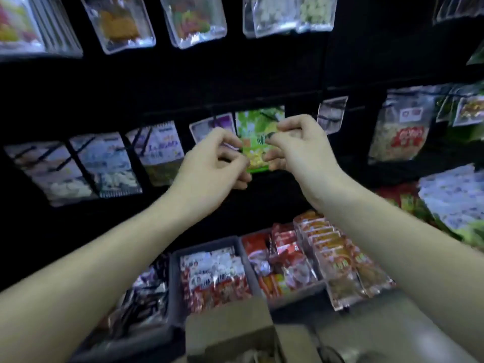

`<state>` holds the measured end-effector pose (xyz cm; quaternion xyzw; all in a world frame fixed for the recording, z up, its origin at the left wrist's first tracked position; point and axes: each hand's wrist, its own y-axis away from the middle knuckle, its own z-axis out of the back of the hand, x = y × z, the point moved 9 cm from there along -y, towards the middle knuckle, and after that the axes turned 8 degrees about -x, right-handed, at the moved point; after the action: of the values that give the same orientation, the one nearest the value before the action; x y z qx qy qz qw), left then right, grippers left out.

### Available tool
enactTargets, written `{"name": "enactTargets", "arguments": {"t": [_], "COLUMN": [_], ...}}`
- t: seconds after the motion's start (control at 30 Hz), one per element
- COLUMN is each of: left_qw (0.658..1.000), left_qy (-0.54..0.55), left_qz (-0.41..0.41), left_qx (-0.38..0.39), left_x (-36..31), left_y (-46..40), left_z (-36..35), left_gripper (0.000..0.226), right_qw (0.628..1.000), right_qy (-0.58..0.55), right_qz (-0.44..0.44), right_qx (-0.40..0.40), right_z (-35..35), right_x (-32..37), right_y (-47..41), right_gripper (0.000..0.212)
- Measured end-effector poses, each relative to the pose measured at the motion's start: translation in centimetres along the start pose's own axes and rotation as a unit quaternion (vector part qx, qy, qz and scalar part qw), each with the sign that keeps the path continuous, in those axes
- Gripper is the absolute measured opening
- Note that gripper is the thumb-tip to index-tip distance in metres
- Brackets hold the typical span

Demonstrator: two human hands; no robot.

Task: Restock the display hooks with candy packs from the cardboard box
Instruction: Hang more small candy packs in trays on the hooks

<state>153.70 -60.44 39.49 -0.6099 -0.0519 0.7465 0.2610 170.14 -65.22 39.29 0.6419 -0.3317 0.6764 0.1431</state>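
Above the cardboard box point(230, 334), the left hand point(212, 163) and right hand point(301, 148) pinch the upright green candy pack point(255, 153) between them, just below its hook point(267, 117).

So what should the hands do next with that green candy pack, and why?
Probably ease the green candy pack forward until its top slips onto a hook. Both the left hand and right hand pinch its edges, holding it up right in front of a matching green pack already hanging, so it looks lined up. The picture is too blurry to show the hook clearly.
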Motion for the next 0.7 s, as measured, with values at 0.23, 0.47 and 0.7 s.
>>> {"name": "enactTargets", "arguments": {"t": [0.23,0.47,0.7], "left_qw": [0.969,0.865,0.798], "left_qy": [-0.203,-0.346,-0.386], "left_qz": [0.019,0.15,0.152], "left_qx": [0.141,0.331,0.437], "left_x": [17.8,34.1,38.9], "left_y": [15.9,27.2,32.9], "left_z": [0.0,-1.4,-3.1], "left_gripper": [0.024,0.046,0.054], "right_qw": [0.977,0.824,0.653], "right_qy": [0.184,0.48,0.659], "right_qz": [-0.057,-0.112,-0.129], "right_qx": [0.087,0.278,0.351], "right_z": [-2.7,-3.1,-1.3], "right_x": [-20.6,-37.0,-43.3], "right_y": [14.0,23.2,28.4], "right_gripper": [0.03,0.034,0.092]}}
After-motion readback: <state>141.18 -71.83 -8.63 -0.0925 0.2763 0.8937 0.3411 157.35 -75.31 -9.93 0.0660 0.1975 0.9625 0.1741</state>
